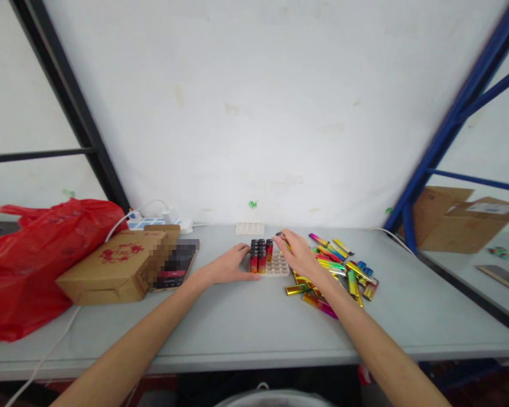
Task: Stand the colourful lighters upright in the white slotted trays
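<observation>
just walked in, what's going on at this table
Someone is handling lighters with bare hands at a grey table. The right hand holds what looks like a lighter over a pale holed tray. The left hand is at the tray's left side, by the upright red lighters in it; bare holes show to their right. A loose pile of colourful lighters lies right of the tray, and another pale tray sits near the wall.
</observation>
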A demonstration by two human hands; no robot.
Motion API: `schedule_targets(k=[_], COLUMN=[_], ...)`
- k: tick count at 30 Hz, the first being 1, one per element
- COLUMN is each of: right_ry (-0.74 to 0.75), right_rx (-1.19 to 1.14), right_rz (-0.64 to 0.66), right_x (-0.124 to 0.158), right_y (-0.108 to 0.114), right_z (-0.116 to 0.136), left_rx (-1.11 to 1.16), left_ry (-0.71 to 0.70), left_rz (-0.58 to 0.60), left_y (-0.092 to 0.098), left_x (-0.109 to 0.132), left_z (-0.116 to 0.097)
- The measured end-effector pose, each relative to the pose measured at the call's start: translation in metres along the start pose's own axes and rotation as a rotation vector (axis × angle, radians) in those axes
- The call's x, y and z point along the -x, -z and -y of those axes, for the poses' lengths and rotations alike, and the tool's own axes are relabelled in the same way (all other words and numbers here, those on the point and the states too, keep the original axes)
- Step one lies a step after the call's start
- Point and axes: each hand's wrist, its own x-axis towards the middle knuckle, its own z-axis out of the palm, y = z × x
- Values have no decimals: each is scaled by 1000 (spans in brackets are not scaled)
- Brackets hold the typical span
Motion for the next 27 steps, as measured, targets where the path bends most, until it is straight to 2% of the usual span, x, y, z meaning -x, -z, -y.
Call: schedule_targets(k=[5,10,19,27], right_ry=[148,94,43,49], right_rx=[215,215,160,169], right_rz=[109,208,197,333], right_x=[0,-1,3,2], right_y=[10,6,-18,-4], right_z=[1,-3,-20,-21], left_rx=[-21,-23,-31,-42], left_ry=[-19,-2,3,-13], left_rz=[8,34,42,35], left_y=[0,2,1,1], left_x=[0,1,0,0], left_z=[1,-3,-2,-1])
